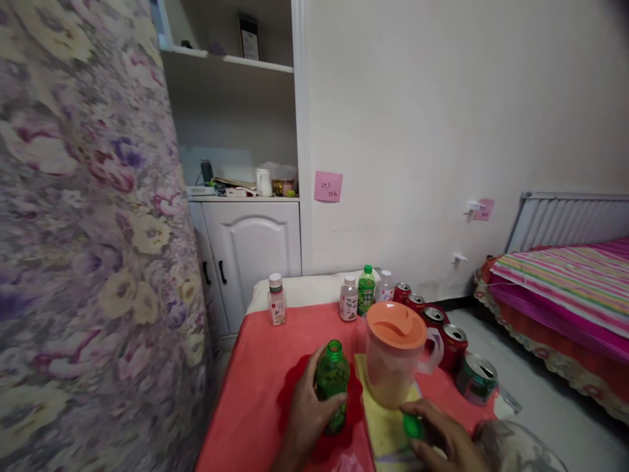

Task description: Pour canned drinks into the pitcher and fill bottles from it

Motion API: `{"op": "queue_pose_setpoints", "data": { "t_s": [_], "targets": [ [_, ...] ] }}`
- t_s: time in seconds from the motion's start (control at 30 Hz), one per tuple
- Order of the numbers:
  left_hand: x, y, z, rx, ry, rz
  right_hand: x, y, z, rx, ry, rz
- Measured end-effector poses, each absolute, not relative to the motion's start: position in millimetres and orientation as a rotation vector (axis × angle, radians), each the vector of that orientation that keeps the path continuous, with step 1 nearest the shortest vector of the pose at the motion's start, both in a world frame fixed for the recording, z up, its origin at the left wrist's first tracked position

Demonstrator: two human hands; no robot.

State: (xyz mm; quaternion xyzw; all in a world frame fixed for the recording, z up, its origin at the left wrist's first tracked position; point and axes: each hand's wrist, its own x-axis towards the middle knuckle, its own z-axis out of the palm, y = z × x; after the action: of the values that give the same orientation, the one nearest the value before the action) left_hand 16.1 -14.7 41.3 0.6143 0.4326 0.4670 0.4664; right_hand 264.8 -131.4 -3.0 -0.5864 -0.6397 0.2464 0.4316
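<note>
Head-worn view, facing forward and down, red-covered table [250, 380] near

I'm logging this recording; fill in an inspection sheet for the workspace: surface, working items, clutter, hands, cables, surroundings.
Surface: red cover on the table, with a yellow sheet partly under the pitcher.
Working items: uncapped green bottle, its mouth upward; green cap; the pitcher has an orange lid on.
Clutter: capped green bottle and three pale bottles at the back; five cans along the right.
Hands: left hand grips the uncapped bottle; right hand holds the cap.
Cables: nothing seen across the work area.
Surroundings: floral curtain left, white cabinet ahead, bed right.
</note>
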Motion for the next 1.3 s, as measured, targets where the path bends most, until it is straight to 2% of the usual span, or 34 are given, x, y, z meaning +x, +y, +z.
{"op": "queue_pose_setpoints", "data": {
  "t_s": [0.37,0.63,0.97,1.3],
  "targets": [
    [8,-16,43,1.538,0.989,1.168,179,-65,91,-1.418,-1.818,0.201],
    [6,-14,36,1.525,0.961,1.209,175,-45,92,-1.142,-1.809,0.218],
    [6,-16,39,1.55,0.971,1.174,178,-36,127,-1.204,-2.024,0.401],
    [7,-12,30,1.544,0.964,1.161,178,-40,155,-1.257,-2.298,0.325]
  ]
}}
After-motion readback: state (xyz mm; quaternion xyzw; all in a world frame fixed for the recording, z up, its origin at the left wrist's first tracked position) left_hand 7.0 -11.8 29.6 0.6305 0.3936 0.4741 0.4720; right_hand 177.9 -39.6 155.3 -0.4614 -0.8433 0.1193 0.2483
